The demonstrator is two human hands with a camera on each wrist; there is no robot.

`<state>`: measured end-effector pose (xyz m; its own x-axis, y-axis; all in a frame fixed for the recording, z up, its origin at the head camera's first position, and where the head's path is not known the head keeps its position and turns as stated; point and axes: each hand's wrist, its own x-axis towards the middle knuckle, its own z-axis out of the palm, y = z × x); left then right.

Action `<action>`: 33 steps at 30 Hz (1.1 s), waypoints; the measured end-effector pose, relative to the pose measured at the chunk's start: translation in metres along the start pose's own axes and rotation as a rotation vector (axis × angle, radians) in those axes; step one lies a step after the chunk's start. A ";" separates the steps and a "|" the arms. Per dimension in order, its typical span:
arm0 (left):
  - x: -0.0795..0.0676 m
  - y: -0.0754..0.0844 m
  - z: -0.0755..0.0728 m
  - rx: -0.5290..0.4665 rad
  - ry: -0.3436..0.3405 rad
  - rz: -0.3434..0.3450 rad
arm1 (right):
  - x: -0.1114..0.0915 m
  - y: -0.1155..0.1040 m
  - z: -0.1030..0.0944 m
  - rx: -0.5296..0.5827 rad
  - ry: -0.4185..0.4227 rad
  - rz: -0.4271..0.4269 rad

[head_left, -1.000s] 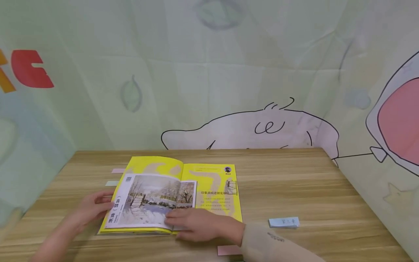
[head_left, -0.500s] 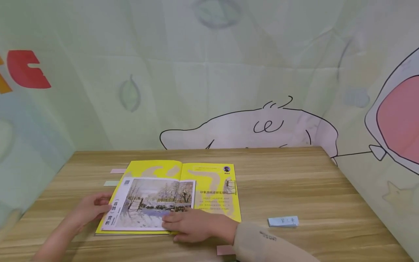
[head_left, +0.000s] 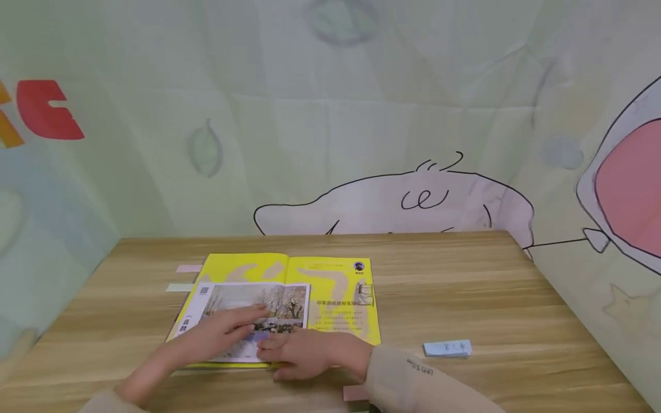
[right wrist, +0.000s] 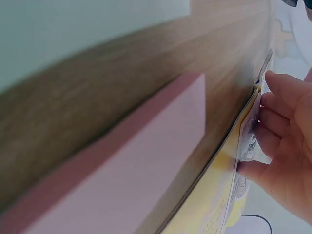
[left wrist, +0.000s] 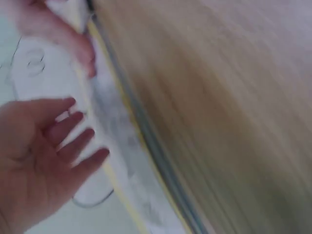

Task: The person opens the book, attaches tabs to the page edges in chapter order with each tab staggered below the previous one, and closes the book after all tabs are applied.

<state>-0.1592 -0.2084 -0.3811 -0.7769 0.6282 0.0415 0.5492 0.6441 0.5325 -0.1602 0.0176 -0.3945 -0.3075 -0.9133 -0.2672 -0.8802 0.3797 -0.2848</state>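
An open book with yellow pages lies on the wooden table; a snowy landscape picture runs across its fold. Over the left page my left hand stretches with its fingers extended, covering part of that picture. In the left wrist view the same hand has its palm showing, fingers spread and nothing in them. My right hand rests on the lower part of the book at the fold, fingers laid flat toward the left. The right wrist view shows this hand's fingertips at the page surface.
To the right of the book lies a blue sticky-note pad with handwriting. A pink pad sits near the right forearm. Pink and pale green slips show at the book's left edge. A printed cloth hangs behind the table.
My left hand has left the book's left edge and moved right, over the page with its fingers extended. The left page lies flatter. The right hand has stayed almost in place.
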 end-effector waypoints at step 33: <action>0.108 -0.020 0.009 0.218 0.001 -0.209 | 0.005 0.000 -0.004 -0.108 0.104 -0.073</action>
<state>-0.2510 -0.1494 -0.3952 -0.8803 0.4719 -0.0488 0.4305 0.8379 0.3355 -0.1628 0.0126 -0.3919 -0.2724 -0.9502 -0.1513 -0.9336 0.2991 -0.1974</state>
